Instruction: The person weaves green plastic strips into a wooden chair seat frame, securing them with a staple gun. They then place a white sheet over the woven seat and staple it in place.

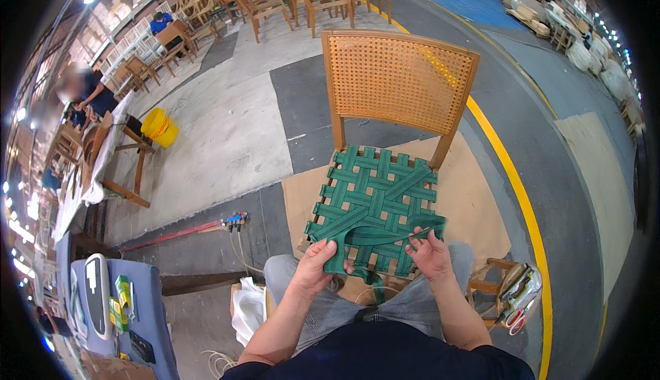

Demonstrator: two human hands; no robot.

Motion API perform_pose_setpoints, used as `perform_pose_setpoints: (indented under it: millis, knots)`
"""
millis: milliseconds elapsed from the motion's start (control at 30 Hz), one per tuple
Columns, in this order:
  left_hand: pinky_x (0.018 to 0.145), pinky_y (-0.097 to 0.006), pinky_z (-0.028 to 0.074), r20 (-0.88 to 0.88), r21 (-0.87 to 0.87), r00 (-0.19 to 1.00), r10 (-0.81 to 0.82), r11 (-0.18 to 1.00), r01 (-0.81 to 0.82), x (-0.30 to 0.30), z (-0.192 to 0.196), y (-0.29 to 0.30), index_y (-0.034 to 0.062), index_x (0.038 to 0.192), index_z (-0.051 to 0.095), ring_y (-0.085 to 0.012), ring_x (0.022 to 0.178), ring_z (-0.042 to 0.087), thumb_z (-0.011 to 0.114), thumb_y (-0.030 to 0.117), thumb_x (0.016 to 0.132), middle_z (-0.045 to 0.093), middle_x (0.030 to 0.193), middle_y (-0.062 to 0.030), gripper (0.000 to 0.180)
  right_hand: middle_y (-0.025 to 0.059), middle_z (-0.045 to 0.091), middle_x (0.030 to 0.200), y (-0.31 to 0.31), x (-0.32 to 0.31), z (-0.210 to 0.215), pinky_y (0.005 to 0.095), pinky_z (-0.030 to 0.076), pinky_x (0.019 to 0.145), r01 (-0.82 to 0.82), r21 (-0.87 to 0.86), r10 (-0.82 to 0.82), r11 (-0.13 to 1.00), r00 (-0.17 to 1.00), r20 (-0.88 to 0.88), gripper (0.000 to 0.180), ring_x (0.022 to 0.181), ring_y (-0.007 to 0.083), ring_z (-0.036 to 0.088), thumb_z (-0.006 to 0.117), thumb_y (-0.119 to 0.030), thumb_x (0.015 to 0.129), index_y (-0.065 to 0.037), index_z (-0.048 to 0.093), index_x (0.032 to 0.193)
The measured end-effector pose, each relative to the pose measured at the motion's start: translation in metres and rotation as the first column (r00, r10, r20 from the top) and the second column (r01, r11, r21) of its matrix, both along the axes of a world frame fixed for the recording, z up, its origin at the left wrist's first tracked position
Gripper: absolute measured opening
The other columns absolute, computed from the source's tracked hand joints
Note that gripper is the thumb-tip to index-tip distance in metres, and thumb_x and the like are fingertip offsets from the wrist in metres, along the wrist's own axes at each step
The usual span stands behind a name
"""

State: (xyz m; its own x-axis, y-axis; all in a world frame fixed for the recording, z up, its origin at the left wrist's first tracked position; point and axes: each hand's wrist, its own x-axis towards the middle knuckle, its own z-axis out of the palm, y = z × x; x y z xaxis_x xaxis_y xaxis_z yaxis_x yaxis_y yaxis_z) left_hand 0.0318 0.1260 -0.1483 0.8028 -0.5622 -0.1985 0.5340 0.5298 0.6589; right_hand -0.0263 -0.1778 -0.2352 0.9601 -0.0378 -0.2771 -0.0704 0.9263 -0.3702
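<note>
In front of me stands a wooden chair with a woven cane back [402, 81]. Green webbing straps [375, 194] are interlaced across its seat frame, with a couple of them running diagonally. My left hand [317, 266] is closed around a loose length of green webbing [337, 260] at the seat's near left corner. Over the near right part of the seat, my right hand [431, 254] pinches the same strap, along with a thin dark sliver too small to name. The strap spans between both hands, and its tail hangs down between my knees.
At right, a small wooden stool [488, 280] carries red-handled scissors [515, 319]. A blue padded surface [148, 311] with small boxes is at left. A red hose [179, 234] crosses the floor near a yellow bucket [159, 128]. Brown cardboard [474, 194] lies under the chair. People work farther off.
</note>
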Motion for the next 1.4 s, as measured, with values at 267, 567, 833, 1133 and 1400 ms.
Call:
perform_pose_setpoints:
  millis: [267, 567, 833, 1133, 1400]
  knots:
    - [0.079, -0.03, 0.058, 0.258, 0.54, 0.948, -0.186, 0.842, 0.018, -0.018, -0.043, -0.042, 0.0015, 0.119, 0.066, -0.0129, 0.085, 0.068, 0.055, 0.011, 0.106, 0.072, 0.1, -0.0039, 0.02, 0.0092, 0.064, 0.12, 0.048, -0.024, 0.005, 0.045, 0.05, 0.09, -0.548, 0.016, 0.535, 0.836, 0.809, -0.242, 0.049, 0.111, 0.0229, 0.061, 0.051, -0.051, 0.105, -0.011, 0.059, 0.131]
    - [0.088, -0.033, 0.051, 0.275, 0.781, 0.655, -0.704, 0.56, 0.274, -0.079, -0.054, -0.055, 0.0014, 0.123, 0.066, -0.0166, 0.103, 0.065, 0.066, 0.03, 0.101, 0.072, 0.11, -0.0111, 0.036, 0.008, 0.07, 0.093, 0.02, 0.022, 0.075, 0.0347, 0.058, 0.078, -0.304, -0.484, 0.219, 0.821, 0.95, -0.224, 0.02, 0.087, 0.0175, 0.068, 0.062, -0.02, 0.104, 0.0, 0.068, 0.106]
    - [0.105, -0.047, 0.051, -0.192, -0.03, 0.933, -0.305, 0.952, 0.305, 0.012, -0.026, -0.087, 0.0023, 0.132, 0.055, -0.0304, 0.121, 0.063, 0.053, 0.044, 0.106, 0.065, 0.128, -0.0152, 0.049, 0.0049, 0.07, 0.091, 0.033, -0.024, 0.06, 0.0313, 0.053, 0.081, -0.692, -0.461, 0.694, 0.555, 0.691, -0.202, 0.019, 0.087, 0.0154, 0.068, 0.065, -0.018, 0.101, 0.0, 0.07, 0.104]
    - [0.101, -0.044, 0.054, -0.182, 0.211, 0.957, -0.226, 0.942, 0.262, 0.013, -0.026, -0.112, -0.0001, 0.135, 0.057, -0.0294, 0.115, 0.067, 0.05, 0.031, 0.109, 0.067, 0.128, -0.0166, 0.041, 0.0071, 0.069, 0.099, 0.031, -0.007, 0.04, 0.0298, 0.058, 0.08, -0.528, -0.441, 0.514, 0.726, 0.842, -0.163, 0.027, 0.086, 0.0156, 0.069, 0.066, -0.021, 0.101, 0.001, 0.063, 0.116]
    - [0.069, -0.033, 0.057, -0.132, 0.588, 0.97, -0.205, 0.772, 0.243, 0.096, -0.083, -0.099, 0.0047, 0.118, 0.066, -0.0145, 0.072, 0.066, 0.06, 0.021, 0.105, 0.071, 0.093, -0.0035, 0.021, 0.0044, 0.066, 0.08, 0.0, -0.002, 0.009, 0.0291, 0.053, 0.055, -0.465, -0.673, 0.324, 0.575, 0.885, -0.335, 0.018, 0.064, 0.0116, 0.063, 0.067, -0.018, 0.1, 0.0, 0.063, 0.1]
